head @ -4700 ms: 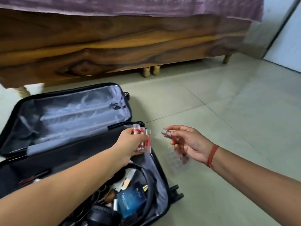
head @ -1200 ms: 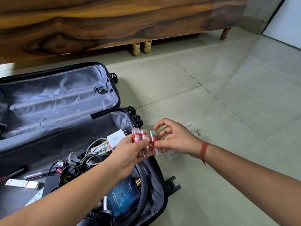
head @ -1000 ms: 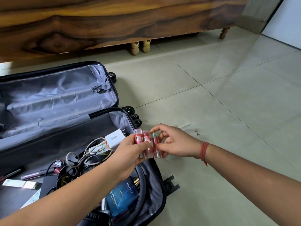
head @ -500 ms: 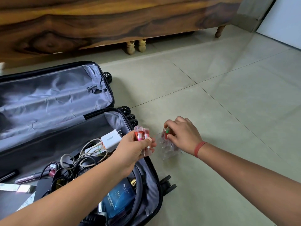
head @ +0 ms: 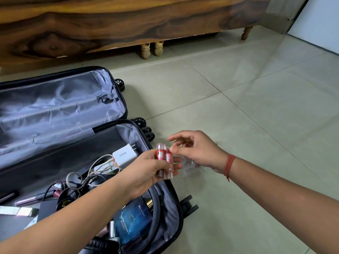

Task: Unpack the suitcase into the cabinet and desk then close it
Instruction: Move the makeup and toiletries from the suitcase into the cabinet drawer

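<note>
We find the suitcase (head: pixel 55 110) lying open on the tiled floor (head: pixel 256 116), with its grey-lined lid half flat toward the wooden bed frame (head: pixel 110 24). The near half holds a white charger (head: pixel 123 155), a tangle of cables (head: pixel 86 176) and a blue cologne box (head: pixel 134 220). The left hand (head: pixel 145 175) is positioned over the right rim of the near half. Its thumb and fingers are clamped on two red cosmetic tubes (head: pixel 164 160), which stand upright side by side. The right hand (head: pixel 200 149) hovers just right of the tubes, fingers apart and loosely bent, holding nothing that we can see. Its thumb tip is just beside the cap of the right-hand tube; we cannot tell whether it touches. A crumpled clear wrapper (head: pixel 189 166) lies on the floor below that hand, just beside the suitcase. A red thread (head: pixel 229 163) circles the right wrist
</note>
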